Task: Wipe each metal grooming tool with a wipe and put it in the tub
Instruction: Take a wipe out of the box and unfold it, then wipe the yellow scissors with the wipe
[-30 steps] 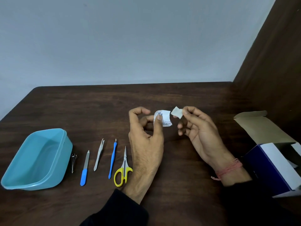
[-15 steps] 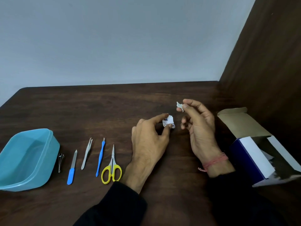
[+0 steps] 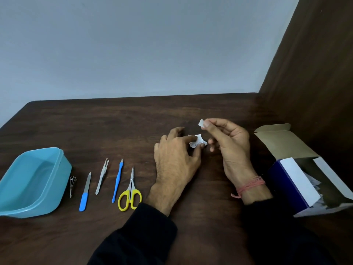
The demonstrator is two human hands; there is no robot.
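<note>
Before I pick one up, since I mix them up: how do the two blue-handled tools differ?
The nail file has a flat, broad metal blade and a wide blue handle; the cuticle pusher is thin, nearly all blue, with a tiny metal tip. The file lies nearer the tub. Both lie flat on the table, untouched.

Glossy plastic tub (image 3: 32, 180), shiny metal tweezers (image 3: 102, 176), matt cardboard box (image 3: 298, 169), grained wooden table (image 3: 114, 127).

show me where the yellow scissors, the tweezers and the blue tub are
yellow scissors (image 3: 130, 199), head view, on the joint of the yellow handle loops.
tweezers (image 3: 102, 176), head view, on the middle of the metal body.
blue tub (image 3: 61, 170), head view, on its right wall.
</note>
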